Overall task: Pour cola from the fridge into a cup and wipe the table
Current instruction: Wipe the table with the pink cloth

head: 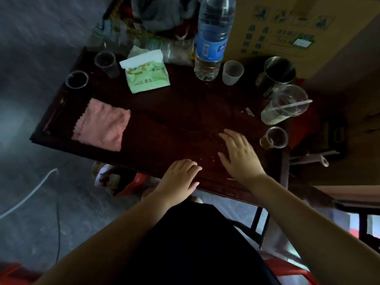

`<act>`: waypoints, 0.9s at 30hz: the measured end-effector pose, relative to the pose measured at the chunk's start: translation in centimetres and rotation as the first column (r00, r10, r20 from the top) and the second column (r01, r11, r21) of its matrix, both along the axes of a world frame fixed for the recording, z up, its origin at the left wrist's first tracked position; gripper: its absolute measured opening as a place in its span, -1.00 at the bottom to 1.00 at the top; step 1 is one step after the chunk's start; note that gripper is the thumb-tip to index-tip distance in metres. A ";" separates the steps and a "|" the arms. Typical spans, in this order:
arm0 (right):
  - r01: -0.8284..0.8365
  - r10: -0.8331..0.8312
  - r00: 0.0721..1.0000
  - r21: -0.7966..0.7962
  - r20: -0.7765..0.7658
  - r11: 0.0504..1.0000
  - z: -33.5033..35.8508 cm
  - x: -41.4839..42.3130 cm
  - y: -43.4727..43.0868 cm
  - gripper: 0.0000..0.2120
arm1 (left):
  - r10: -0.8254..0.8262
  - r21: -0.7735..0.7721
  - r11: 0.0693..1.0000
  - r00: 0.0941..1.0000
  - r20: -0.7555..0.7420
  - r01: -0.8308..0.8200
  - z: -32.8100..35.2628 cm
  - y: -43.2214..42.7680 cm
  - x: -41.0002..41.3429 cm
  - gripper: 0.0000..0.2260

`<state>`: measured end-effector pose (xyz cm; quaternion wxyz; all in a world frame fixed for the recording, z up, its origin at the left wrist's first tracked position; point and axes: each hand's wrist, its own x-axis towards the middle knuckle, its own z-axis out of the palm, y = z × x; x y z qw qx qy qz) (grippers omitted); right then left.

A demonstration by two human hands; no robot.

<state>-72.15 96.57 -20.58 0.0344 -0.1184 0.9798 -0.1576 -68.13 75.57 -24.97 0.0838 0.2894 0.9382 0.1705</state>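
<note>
A dark wooden table [174, 124] fills the middle of the view. My left hand [178, 179] lies at its near edge with relaxed fingers and holds nothing. My right hand [239, 153] rests flat on the tabletop just to the right, fingers spread, empty. A folded pink cloth [102, 125] lies on the table's left side. Clear plastic cups stand at the back left [104, 61] and left [77, 79], and a frosted cup [232, 72] stands at the back. No cola bottle or fridge is in view.
A large water bottle [211, 38] stands at the back centre, next to a green tissue pack [147, 74]. On the right are a metal mug [278, 72], a lidded cup with a straw [285, 104] and a small glass [275, 137]. A cardboard box [298, 27] rises behind.
</note>
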 end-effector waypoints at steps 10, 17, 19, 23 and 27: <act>-0.121 0.120 0.988 0.000 0.094 0.993 -0.8 -3.4 -14.1 -0.48 | 0.147 -0.195 0.971 0.989 0.010 -0.142 0.3 -13.1 -5.1 -0.45; -0.134 0.137 0.980 -0.034 0.142 0.990 -1.8 -6.0 -26.0 -0.48 | 0.182 -0.245 0.958 0.977 0.112 -0.151 0.3 -25.2 -9.4 -0.42; -0.114 0.117 0.979 -0.030 0.166 0.993 -2.5 -6.7 -29.0 -0.49 | 0.139 -0.287 0.952 0.985 0.106 -0.103 0.0 -27.4 -10.8 -0.43; -0.065 0.054 0.981 0.056 0.187 0.996 -4.1 -6.8 -32.0 -0.49 | 0.064 -0.324 0.946 0.987 0.148 -0.013 -1.1 -29.4 -13.0 -0.43; -0.023 0.003 0.987 0.122 0.160 0.992 -5.6 -6.4 -32.5 -0.44 | 0.012 -0.389 0.919 0.983 0.182 0.060 -2.7 -30.1 -13.5 -0.45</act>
